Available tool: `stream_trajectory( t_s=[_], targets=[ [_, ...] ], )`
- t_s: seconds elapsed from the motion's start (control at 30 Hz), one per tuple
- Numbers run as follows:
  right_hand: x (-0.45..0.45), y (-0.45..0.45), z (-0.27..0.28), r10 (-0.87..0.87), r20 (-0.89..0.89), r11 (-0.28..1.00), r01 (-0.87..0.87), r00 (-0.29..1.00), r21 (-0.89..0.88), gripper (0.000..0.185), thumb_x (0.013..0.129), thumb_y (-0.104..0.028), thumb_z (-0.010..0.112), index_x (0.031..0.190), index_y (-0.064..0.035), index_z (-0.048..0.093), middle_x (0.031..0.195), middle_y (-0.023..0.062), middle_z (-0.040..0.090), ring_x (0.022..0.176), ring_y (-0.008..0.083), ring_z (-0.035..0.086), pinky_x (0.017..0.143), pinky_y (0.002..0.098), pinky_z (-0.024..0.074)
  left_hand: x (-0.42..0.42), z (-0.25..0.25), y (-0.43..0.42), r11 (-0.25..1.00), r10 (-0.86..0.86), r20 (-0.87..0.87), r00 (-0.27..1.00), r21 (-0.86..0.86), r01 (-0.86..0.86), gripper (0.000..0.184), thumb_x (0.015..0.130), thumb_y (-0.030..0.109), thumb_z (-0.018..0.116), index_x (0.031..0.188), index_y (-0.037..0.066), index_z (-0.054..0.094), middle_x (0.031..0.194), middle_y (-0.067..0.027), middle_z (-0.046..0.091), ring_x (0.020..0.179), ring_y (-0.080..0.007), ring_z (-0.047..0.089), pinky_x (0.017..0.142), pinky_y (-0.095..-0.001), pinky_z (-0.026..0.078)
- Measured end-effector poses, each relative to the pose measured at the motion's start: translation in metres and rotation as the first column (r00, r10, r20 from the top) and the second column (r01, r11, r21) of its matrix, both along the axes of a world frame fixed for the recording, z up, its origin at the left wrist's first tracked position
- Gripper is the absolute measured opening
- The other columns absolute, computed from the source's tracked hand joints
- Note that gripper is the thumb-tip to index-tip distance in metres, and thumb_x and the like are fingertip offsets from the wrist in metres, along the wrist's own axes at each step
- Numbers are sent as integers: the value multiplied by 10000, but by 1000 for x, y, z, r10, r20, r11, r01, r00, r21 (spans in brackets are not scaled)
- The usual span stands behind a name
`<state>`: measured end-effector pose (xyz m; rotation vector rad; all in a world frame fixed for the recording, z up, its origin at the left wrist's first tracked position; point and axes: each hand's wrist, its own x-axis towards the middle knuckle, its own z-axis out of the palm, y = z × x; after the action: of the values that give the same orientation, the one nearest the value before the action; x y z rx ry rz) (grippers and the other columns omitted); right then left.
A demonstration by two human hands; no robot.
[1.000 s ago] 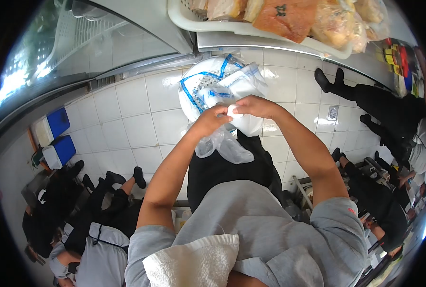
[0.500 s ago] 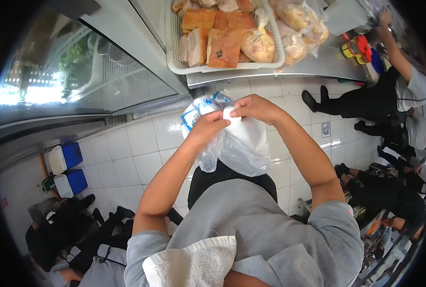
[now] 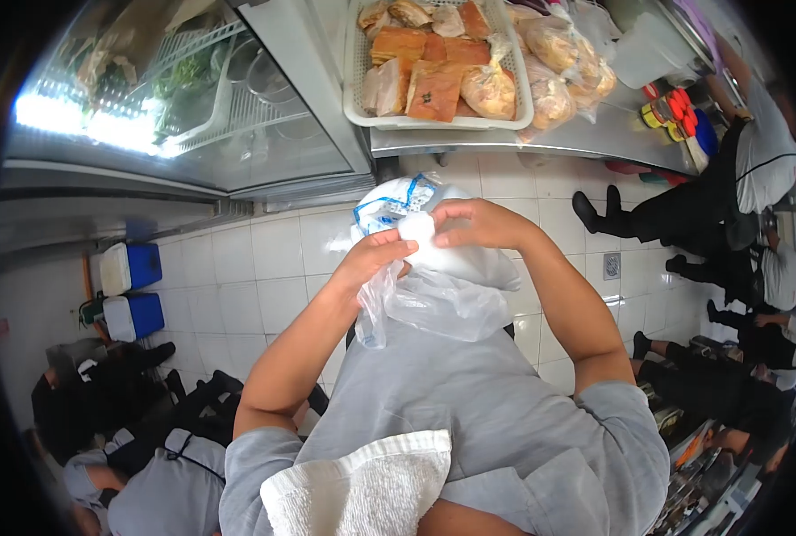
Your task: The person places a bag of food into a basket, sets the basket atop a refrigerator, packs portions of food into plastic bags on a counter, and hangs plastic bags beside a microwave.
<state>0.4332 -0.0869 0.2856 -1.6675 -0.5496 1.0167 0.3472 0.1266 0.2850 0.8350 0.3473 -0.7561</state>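
In front of my waist I hold a white plastic bag [image 3: 456, 304] with blue print on its far side; what is inside cannot be made out. My left hand [image 3: 373, 259] is closed on the bag, its thumb pressing a bunched white part [image 3: 417, 230] at the top. My right hand [image 3: 483, 223] grips the other side of that bunch with bent thumb and index finger; its other fingers are partly hidden. Thin clear plastic hangs loosely below both hands.
Ahead, a metal counter [image 3: 594, 134] bears a white basket [image 3: 438, 132] of brown-skinned meat slabs and bagged poultry. A glass-doored fridge [image 3: 264, 134] stands at the left. Blue-and-white boxes [image 3: 133, 268] are farther left. Co-workers [image 3: 737, 192] stand at right and behind left.
Both hands and the bag have come slightly nearer my body. The white bunch shows more between my hands, and the right thumb and index finger have spread a little.
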Motion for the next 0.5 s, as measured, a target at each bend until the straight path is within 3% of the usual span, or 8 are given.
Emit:
stream_trajectory(
  t_s=[0.03,0.07,0.17,0.23,0.37,0.47,0.5],
  targets=[
    [-2,0,0,110,164,994,-109,980,-17,234,758,-204,674,920,-54,596,965,5,562,930,109,498,850,258,379,-5,3,0,1000,13,-8,1000,6,-13,237,780,151,635,996,59,599,781,29,571,571,-37,479,517,-185,393],
    [-5,4,-4,121,160,993,-121,980,-11,234,758,-204,674,920,-54,596,965,5,562,930,109,498,850,258,379,-8,6,0,998,44,-14,999,39,-44,247,778,152,637,1002,56,597,789,24,572,575,-36,479,521,-184,392],
    [-13,13,-11,94,123,992,-103,988,69,264,756,-207,670,963,-62,594,984,1,554,971,115,482,876,261,360,-15,4,2,992,97,-18,995,88,-96,258,775,155,641,1007,51,595,802,19,575,586,-36,482,528,-184,394],
    [-19,20,-7,-30,20,985,26,999,168,240,774,-190,654,965,-55,598,953,-11,555,938,119,492,861,267,367,-18,4,2,988,115,-11,993,100,-114,259,775,156,641,1007,50,596,807,20,577,591,-36,486,532,-185,397],
    [-19,26,-14,25,33,991,-30,999,134,219,792,-170,638,966,-42,601,924,-6,547,911,114,492,839,265,374,-25,2,2,980,137,3,990,146,-136,253,782,136,633,1016,46,597,820,16,589,611,-39,501,548,-191,410],
    [-19,28,-22,-13,-17,987,16,1000,163,173,811,-164,620,930,-41,594,886,-19,541,871,89,487,801,247,378,-28,4,0,971,166,4,986,174,-164,253,785,119,626,1024,40,596,820,9,596,610,-40,505,547,-190,413],
    [-22,29,-20,-55,-106,985,71,993,160,198,803,-201,632,915,-42,595,872,-17,552,849,83,490,777,238,385,-28,5,0,962,190,1,982,198,-187,256,785,110,624,1028,36,595,818,5,599,606,-39,505,542,-188,413]
  ],
)
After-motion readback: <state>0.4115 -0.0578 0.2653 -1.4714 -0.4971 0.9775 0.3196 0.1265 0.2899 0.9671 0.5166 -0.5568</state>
